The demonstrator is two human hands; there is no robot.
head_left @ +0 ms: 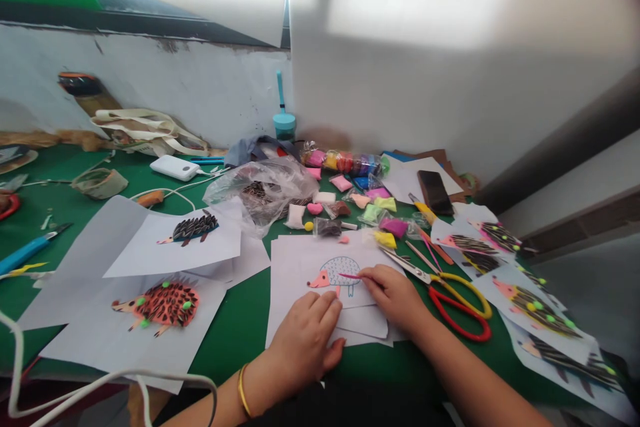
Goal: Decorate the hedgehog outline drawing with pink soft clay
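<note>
A hedgehog drawing (343,273) in blue outline lies on a stack of white paper (295,250) in front of me. Its face is filled with pink clay, and a pink clay leg shows below it. My right hand (393,293) pinches a thin magenta modelling tool (349,275), its tip pointing left over the hedgehog's body. Resting on the paper's lower part, my left hand (307,333) has its fingertips beside the pink leg and its thumb apart. Red and yellow-handled scissors (460,300) lie just right of my right hand.
Clay packets (373,213) and a plastic bag of seeds (265,190) sit beyond the paper. Finished hedgehog pictures lie left (165,307) and right (537,307). A phone (435,192), a white power bank (174,167), cables and a blue cutter (30,250) are also on the green table.
</note>
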